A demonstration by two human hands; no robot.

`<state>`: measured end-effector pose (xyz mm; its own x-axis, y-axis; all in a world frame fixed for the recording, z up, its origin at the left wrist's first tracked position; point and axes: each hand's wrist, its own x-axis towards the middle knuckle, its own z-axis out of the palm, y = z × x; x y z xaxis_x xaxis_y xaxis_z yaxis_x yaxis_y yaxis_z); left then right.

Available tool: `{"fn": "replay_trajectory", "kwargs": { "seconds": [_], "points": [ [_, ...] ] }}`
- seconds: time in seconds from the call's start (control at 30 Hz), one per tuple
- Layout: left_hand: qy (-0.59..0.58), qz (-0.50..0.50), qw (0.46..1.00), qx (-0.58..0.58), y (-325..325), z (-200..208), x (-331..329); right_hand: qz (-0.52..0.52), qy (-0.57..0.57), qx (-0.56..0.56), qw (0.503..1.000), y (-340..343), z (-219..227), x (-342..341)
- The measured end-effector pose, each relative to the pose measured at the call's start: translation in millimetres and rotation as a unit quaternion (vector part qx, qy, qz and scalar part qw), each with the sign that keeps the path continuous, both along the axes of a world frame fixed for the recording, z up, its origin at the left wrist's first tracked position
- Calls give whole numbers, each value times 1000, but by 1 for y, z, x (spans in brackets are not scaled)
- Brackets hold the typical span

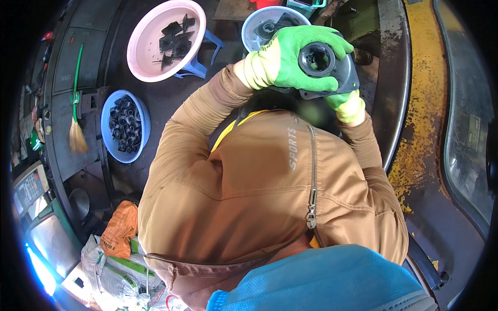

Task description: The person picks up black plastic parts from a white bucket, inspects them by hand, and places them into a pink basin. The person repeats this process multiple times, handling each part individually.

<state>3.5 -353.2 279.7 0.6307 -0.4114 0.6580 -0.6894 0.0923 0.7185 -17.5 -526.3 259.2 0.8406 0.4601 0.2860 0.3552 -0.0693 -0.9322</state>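
Observation:
A black plastic part with a round open collar and a flat flange (348, 76) is up in front of my chest. My left hand (290, 54), in a green glove with a yellow-green cuff, is closed round its collar, fingers above and thumb below. Under the flange is my right hand (343, 101), gloved the same way. It is closed against the part from below, though its fingers are mostly hidden behind it. Just past my left hand stands a pale basket (250, 40) with similar black parts (267, 28) in it.
A pink basin (139, 52) with black pieces rests on a blue stool (196, 68) at far left. Below it, a blue basin (108, 133) holds many small black parts. A worn yellow machine panel (415, 119) rises at right. Sacks (111, 269) and a broom (78, 137) are at left.

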Motion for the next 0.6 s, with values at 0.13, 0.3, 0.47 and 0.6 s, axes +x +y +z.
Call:
{"fn": "replay_trajectory", "kwargs": {
  "seconds": [0.13, 0.3, 0.47, 0.6],
  "points": [
    [56, -89, 994, 0, 5, 4, 2, 88, -47, -91, 991, -11, 10, 5],
    [70, -198, 977, 48, 7, 2, 4, 176, 161, -6, 971, -28, -5, 1],
    [142, -365, 914, 101, 4, 1, 18, 226, 192, -62, 953, -34, -22, 0],
    [8, -271, 947, 171, 16, 17, 42, 76, -44, -98, 991, -12, -27, 13]
  ]
}}
